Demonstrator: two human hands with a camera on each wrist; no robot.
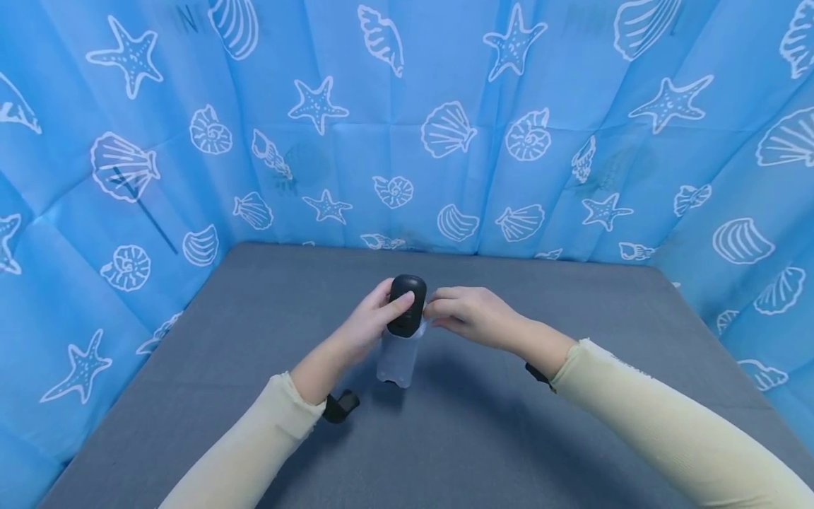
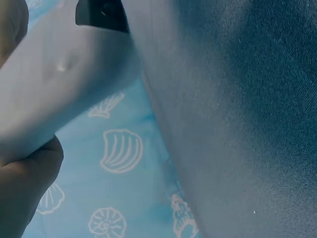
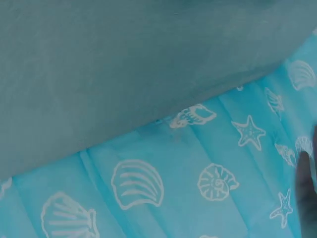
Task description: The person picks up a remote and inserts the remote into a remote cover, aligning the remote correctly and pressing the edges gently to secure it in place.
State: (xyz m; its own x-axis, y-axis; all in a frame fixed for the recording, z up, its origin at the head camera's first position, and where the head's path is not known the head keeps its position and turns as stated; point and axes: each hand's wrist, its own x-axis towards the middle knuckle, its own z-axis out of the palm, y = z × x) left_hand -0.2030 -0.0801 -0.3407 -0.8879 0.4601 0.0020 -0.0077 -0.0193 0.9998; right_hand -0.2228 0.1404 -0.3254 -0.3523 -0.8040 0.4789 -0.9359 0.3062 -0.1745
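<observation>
Near the middle of the table, the left hand [image 1: 372, 314] grips a handheld device with a rounded black upper part [image 1: 407, 305] and a whitish lower body [image 1: 398, 359]. Its thumb lies across the black face. The right hand [image 1: 473, 314] is at the device's right side, fingers curled and fingertips together at its pale edge; what exactly they pinch is too small to make out. Close up in the left wrist view, the whitish body [image 2: 59, 74] has a small bump and a dark end. Only blurred fingers [image 3: 306, 193] show in the right wrist view.
A grey cloth-covered table [image 1: 305, 297] lies beneath the hands. Blue curtains [image 1: 394, 127] printed with white shells and starfish stand behind it and at both sides. Black wrist mounts [image 1: 342, 406] show below the sleeves.
</observation>
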